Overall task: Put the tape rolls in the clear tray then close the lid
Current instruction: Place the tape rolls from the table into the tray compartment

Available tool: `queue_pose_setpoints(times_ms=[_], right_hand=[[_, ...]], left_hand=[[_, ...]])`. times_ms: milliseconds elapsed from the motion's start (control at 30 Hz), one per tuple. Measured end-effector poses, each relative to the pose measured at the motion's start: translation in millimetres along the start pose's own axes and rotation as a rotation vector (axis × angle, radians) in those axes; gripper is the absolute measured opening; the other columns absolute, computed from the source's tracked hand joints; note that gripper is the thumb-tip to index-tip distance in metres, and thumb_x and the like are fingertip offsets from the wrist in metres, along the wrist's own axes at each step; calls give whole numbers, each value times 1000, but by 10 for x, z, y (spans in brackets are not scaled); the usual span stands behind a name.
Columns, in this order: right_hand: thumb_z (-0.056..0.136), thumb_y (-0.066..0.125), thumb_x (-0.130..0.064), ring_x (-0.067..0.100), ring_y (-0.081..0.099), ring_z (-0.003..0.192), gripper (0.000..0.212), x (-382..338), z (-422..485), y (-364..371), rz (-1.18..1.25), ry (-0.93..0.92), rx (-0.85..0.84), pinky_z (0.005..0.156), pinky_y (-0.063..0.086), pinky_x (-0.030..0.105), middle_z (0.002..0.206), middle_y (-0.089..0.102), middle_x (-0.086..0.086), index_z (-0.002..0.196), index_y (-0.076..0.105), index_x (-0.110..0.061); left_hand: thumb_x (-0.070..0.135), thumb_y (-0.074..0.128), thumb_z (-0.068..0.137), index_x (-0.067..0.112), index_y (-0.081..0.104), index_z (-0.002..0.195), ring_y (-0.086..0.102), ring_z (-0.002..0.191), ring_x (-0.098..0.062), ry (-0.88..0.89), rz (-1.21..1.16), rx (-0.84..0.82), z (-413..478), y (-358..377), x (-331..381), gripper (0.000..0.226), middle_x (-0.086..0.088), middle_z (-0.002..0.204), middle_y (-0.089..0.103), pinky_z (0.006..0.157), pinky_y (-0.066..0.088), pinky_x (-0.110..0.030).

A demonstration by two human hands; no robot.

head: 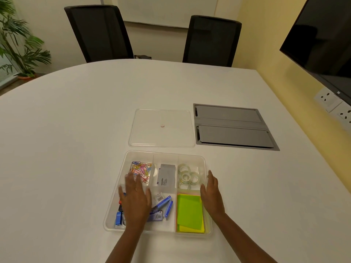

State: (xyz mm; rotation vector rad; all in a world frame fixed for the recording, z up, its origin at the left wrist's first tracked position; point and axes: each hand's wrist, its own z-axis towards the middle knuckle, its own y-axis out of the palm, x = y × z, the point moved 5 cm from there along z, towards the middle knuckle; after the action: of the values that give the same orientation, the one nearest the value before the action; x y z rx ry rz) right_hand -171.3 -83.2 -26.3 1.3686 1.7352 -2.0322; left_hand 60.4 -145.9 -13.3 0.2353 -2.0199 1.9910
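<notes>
**Tape rolls in, lid waits**

Tape rolls (186, 175) sit in the tray's (206, 196) far-right compartment. We judge the lid (161, 128), beyond the tray's far edge, light, stiff, slick: grip opposite edges. Left hand (135, 198) spread flat; right hand (210, 194) fingers together, both empty.

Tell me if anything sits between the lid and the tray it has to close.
Nothing visible does. The lid lies flat on the table just beyond the tray, with only a bare strip of table between them. The tape rolls are already in the tray's far right compartment. The left hand hovers over the tray, so it would need to clear.
</notes>
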Motion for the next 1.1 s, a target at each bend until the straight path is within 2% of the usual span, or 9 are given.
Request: queue_pose_setpoints(times_ms=[67, 167, 233, 300, 400, 600, 767, 933, 1100], right_hand=[[97, 40, -9, 30, 41, 132, 51, 47, -27, 33, 61, 52, -11, 102, 41, 32, 147, 33, 17, 143, 20, -4], [97, 39, -9, 31, 39, 133, 46, 101, -41, 91, 125, 93, -2, 107, 37, 36, 145, 38, 20, 141, 26, -4], [97, 38, -8, 33, 41, 132, 44, 120, -46, 114, 155, 112, 12, 107, 37, 38, 143, 42, 20, 140, 29, -4], [97, 37, -7, 33, 43, 131, 44, 135, -50, 126, 167, 126, 16, 106, 38, 38, 142, 44, 20, 140, 29, -4], [98, 37, -8, 34, 45, 130, 43, 143, -60, 126, 163, 134, 26, 105, 39, 39, 142, 45, 19, 140, 30, -5], [98, 37, -10, 37, 49, 125, 41, 139, -83, 131, 148, 144, 52, 102, 43, 42, 138, 49, 20, 138, 33, -6], [98, 37, -13, 39, 51, 122, 40, 138, -84, 123, 101, 157, 57, 99, 45, 44, 136, 51, 22, 138, 33, -6], [98, 38, -14, 39, 51, 121, 41, 105, -51, 105, 102, 155, 67, 97, 45, 43, 135, 51, 24, 138, 32, -6], [96, 42, -13, 36, 50, 120, 44, -150, 262, -107, 150, 108, 254, 95, 45, 42, 132, 49, 25, 139, 31, -6]], left_hand=[[31, 18, 87, 0, 47, 125, 48, 124, -42, -107, -38, 59, 67, -85, -157, 56, -29, 134, 48, 97, 38, -61], [18, 29, 86, -9, 46, 122, 49, 118, -50, -239, -93, 5, 139, -45, -396, 49, -37, 126, 51, 90, 39, -67], [6, 39, 87, -14, 45, 120, 55, 107, -52, -265, -164, -22, 163, -28, -476, 39, -38, 115, 58, 82, 46, -64], [2, 43, 89, -11, 39, 126, 57, 103, -49, -255, -216, 16, 198, -31, -523, 39, -35, 115, 58, 81, 49, -57], [8, 46, 91, -4, 33, 132, 55, 111, -45, -256, -253, 31, 212, -54, -536, 45, -28, 123, 55, 87, 49, -55], [12, 50, 89, 0, 34, 131, 57, 108, -41, -223, -276, -8, 239, -24, -570, 47, -25, 122, 56, 86, 51, -54], [16, 43, 93, 1, 31, 134, 56, 111, -40, -210, -294, -16, 226, -37, -575, 45, -23, 126, 54, 85, 52, -51], [32, 40, 94, 7, 32, 133, 55, 114, -38, -192, -350, -66, 324, 20, -642, 47, -19, 131, 51, 88, 51, -51], [38, 30, 96, 9, 25, 139, 39, 131, -36, -162, -559, -145, 714, -12, -698, 52, -19, 146, 35, 105, 36, -51]])
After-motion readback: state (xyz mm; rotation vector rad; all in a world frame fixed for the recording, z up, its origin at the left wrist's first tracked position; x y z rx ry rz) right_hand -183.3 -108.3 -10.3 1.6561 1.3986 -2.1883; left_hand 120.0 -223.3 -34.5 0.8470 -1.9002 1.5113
